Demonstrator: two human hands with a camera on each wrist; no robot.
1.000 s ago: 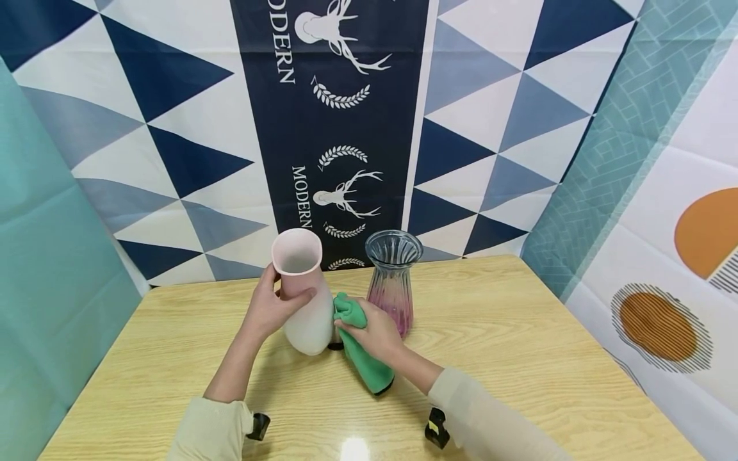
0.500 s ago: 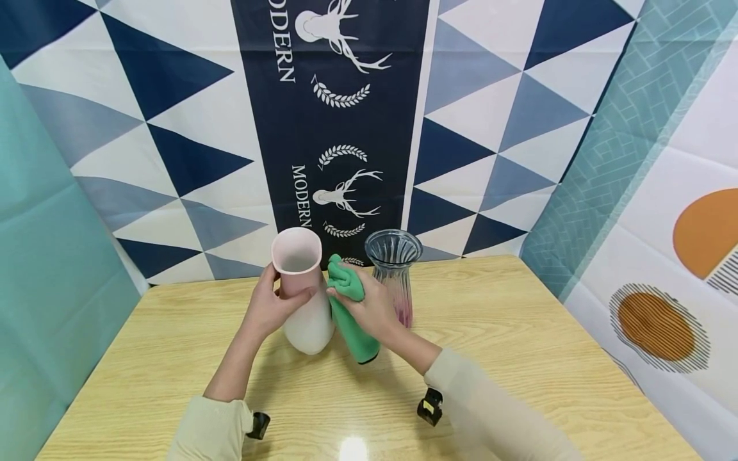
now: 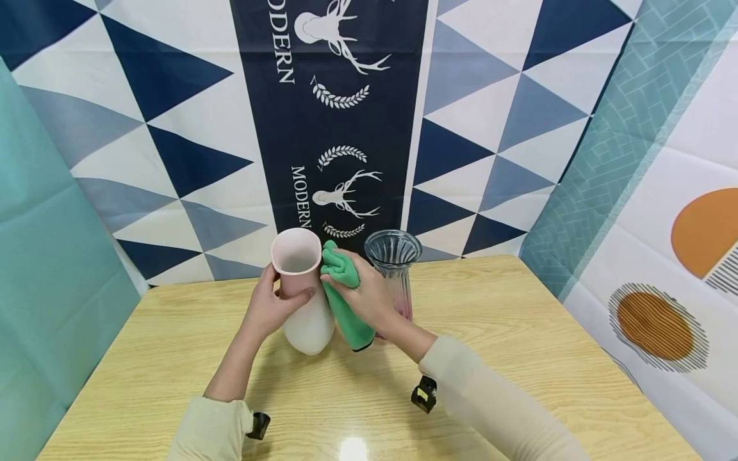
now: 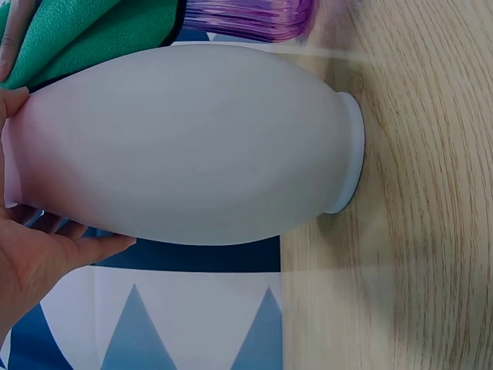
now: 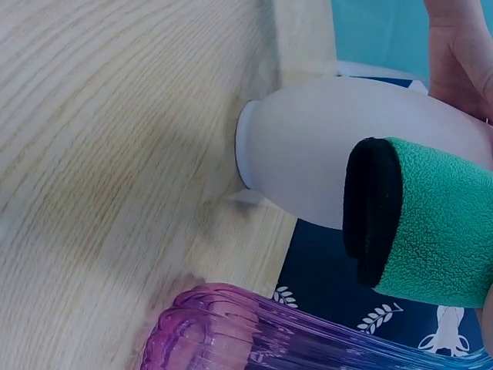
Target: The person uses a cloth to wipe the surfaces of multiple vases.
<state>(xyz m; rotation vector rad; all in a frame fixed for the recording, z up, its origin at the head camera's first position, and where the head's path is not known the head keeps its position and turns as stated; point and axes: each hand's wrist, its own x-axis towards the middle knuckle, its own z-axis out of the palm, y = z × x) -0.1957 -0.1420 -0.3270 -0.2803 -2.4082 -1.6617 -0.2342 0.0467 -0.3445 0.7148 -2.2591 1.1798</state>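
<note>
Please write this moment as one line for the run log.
left hand holds pink vase | right hand presses green cloth on it | glass vase behind

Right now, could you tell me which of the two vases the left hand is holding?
The left hand holds the matte pink-and-white vase by its neck. The ribbed clear glass vase with the purple base stands behind the right hand, untouched by the left.

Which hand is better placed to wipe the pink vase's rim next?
Probably the right hand: it grips the green cloth against the pink vase, near the rim. The left hand holds the vase's neck, steadying it.
</note>
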